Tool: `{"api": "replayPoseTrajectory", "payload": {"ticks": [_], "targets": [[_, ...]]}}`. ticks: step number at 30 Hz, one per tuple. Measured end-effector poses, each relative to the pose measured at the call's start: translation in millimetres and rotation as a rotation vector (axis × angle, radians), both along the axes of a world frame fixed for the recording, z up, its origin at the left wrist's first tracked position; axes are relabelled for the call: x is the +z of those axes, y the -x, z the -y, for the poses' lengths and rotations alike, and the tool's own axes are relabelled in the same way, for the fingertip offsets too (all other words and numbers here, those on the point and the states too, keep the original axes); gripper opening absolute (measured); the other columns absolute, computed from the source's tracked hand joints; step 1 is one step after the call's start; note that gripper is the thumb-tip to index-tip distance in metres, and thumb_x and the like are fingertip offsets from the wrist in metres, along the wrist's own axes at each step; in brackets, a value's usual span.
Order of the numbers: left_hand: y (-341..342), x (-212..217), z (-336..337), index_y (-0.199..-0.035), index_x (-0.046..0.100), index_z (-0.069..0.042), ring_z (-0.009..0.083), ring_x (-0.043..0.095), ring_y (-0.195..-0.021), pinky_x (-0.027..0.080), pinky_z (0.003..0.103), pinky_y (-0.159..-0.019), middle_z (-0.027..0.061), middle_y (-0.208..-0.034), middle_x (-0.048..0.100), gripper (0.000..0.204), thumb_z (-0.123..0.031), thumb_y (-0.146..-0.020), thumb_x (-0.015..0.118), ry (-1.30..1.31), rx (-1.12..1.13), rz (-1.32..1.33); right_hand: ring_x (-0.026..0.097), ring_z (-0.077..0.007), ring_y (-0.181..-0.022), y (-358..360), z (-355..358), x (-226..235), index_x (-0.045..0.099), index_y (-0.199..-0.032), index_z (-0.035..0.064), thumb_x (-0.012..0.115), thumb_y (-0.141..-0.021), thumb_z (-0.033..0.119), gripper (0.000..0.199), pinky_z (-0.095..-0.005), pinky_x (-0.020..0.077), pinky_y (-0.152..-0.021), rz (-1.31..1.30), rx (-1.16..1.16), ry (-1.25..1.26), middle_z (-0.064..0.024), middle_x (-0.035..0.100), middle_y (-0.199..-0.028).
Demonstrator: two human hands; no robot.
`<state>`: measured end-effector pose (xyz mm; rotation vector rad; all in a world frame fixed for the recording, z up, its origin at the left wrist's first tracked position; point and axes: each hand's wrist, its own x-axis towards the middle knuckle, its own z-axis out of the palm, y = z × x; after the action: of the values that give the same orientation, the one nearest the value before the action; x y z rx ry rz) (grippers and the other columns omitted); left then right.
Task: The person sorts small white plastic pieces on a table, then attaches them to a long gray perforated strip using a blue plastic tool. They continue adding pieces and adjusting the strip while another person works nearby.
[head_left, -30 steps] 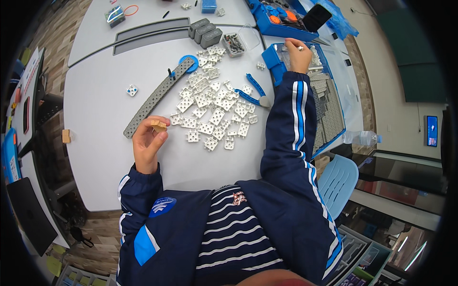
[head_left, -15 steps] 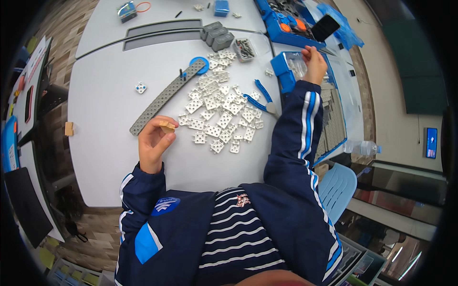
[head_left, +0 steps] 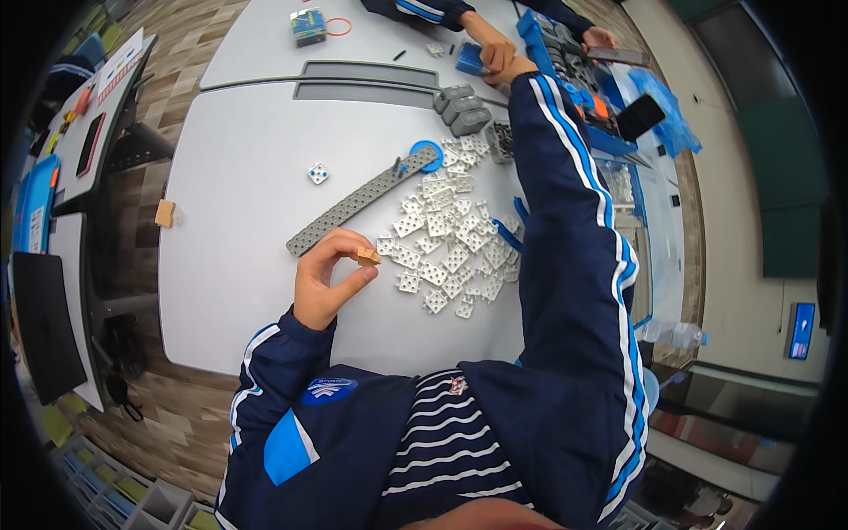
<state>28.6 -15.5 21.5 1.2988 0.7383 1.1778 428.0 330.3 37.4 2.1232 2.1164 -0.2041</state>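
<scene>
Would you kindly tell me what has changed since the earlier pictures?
The right hand moved forward and left, from over the blue plastic parts tray to a co-worker's hand, newly in view. The left hand still holds the small tan block; the white perforated plastic pieces stay scattered.

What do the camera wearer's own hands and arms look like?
The left hand is ungloved, and so is what shows of the right hand. The left sleeve and right sleeve are dark navy, each running down to a dark cuff at the wrist, with lengthwise stripes in white and brighter blue. No cables show on either arm.
</scene>
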Motion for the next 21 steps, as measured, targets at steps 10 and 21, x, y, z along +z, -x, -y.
{"api": "replayPoseTrajectory", "payload": {"ticks": [10, 21], "targets": [[1.7, -0.5, 0.9, -0.1, 0.067, -0.002, 0.0177, 0.061, -0.098, 0.047, 0.031, -0.087, 0.0087, -0.104, 0.065, 0.021, 0.001, -0.081, 0.076, 0.005, -0.028, 0.003, 0.07, -0.0172, -0.088, -14.0, -11.8, -6.5, 0.064, -0.124, 0.0033, 0.092, -0.066, 0.044, 0.076, -0.0305, 0.0575, -0.074, -0.402, -0.165, 0.08, -0.0074, 0.073, -0.1], [2.2, 1.8, 2.4, -0.098, 0.064, -0.003, 0.0199, 0.058, -0.099, 0.044, 0.035, -0.091, 0.0094, -0.104, 0.063, 0.019, 0.001, -0.081, 0.073, 0.028, -0.048, -0.023, 0.073, -0.0199, -0.07, 12.0, -14.9, -16.3, 0.074, -0.088, 0.0048, 0.084, -0.069, 0.017, 0.025, -0.03, 0.0605, -0.069, -0.167, -0.063, 0.035, -0.011, 0.074, -0.086]]}}
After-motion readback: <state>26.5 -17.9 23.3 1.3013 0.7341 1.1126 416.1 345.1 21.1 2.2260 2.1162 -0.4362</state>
